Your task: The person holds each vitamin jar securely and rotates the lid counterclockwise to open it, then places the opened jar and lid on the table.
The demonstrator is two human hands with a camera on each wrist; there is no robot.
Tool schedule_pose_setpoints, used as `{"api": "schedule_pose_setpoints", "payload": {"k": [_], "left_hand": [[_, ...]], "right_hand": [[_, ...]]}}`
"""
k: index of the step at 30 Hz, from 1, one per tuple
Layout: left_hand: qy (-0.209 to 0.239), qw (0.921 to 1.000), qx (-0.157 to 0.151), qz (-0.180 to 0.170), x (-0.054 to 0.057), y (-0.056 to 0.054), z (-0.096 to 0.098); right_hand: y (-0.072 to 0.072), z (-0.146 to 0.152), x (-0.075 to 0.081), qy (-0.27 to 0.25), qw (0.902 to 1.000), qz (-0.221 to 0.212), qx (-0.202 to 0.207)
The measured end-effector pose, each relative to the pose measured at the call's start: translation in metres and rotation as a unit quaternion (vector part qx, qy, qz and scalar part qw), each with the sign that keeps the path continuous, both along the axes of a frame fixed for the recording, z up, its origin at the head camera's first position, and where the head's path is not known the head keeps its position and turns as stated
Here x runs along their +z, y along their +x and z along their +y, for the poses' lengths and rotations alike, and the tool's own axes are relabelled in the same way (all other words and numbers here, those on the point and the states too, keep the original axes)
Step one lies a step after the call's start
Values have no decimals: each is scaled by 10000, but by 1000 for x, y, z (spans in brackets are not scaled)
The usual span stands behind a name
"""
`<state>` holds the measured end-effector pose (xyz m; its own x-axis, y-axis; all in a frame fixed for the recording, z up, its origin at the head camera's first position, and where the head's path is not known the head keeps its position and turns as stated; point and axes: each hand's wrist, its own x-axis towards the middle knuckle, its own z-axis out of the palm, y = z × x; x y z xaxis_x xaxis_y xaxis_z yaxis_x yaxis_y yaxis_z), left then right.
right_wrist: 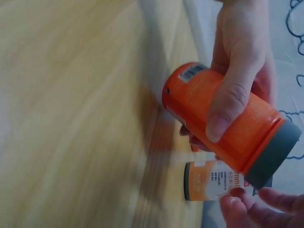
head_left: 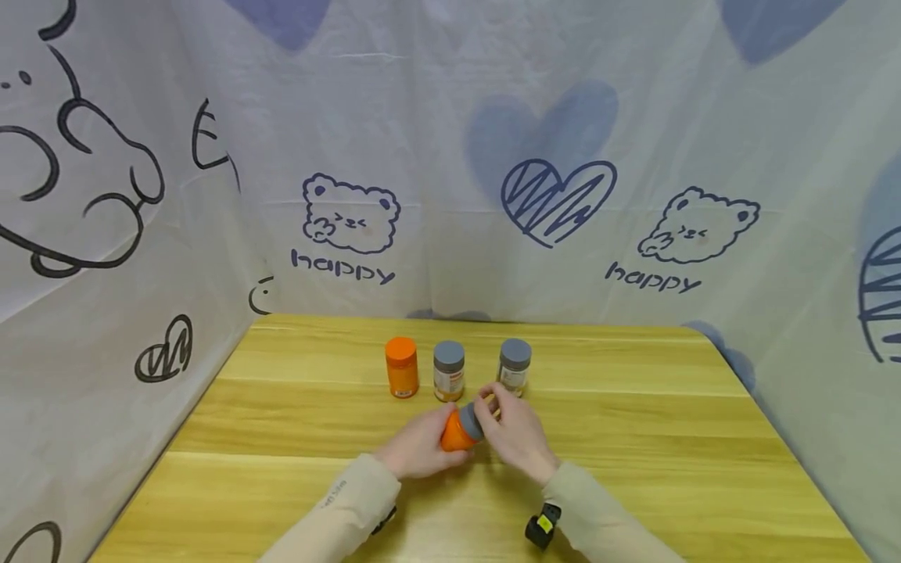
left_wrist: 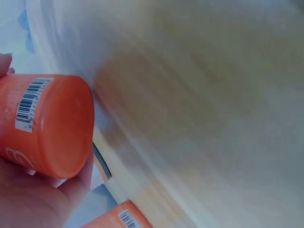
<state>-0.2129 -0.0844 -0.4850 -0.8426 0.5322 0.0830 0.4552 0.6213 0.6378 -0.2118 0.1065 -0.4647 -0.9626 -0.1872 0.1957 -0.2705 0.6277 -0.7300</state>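
Around orange bottle [head_left: 457, 434], curled left fingers [right_wrist: 230, 107]

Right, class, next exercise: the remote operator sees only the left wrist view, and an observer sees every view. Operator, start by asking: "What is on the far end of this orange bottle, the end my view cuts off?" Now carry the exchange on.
Observer: The orange bottle in the left hand has a grey lid; the right wrist view shows it.
Operator: Is anything close to that lid?
Observer: Yes, the right hand: its fingertips are at the lid, though I can't tell whether they touch it.
Operator: What lids do the standing jars have?
Observer: In the head view, one orange jar has an orange lid, and two other jars have grey ones.
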Motion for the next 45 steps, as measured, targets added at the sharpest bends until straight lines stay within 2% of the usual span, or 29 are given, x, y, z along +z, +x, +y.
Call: {"api": "schedule_pose_setpoints", "payload": {"k": [7,12,20,29,38,45], "left_hand": [[159,9996,104,-185,-1,3,3],[131,9994,159,-271,-2,5,4],[178,9994,212,-191,-8,11,3],[248,9992,278,-175,-10,12,5],[277,9995,139,-110,-11,8,2],[473,9983,7,-351,-9,8,1]], "right_hand": [[-1,-6,1,1099,9937,137,-184],[-2,-10,-3,1425,9892,119,-308],[-1,-13,-11,1367,9895,52,-472],[-3,-17,-12,1227,9906,-167,-577],[-5,-20,-20,1092,9925,378,-406],[-5,-19,-21,982,9934,525,-279]]}}
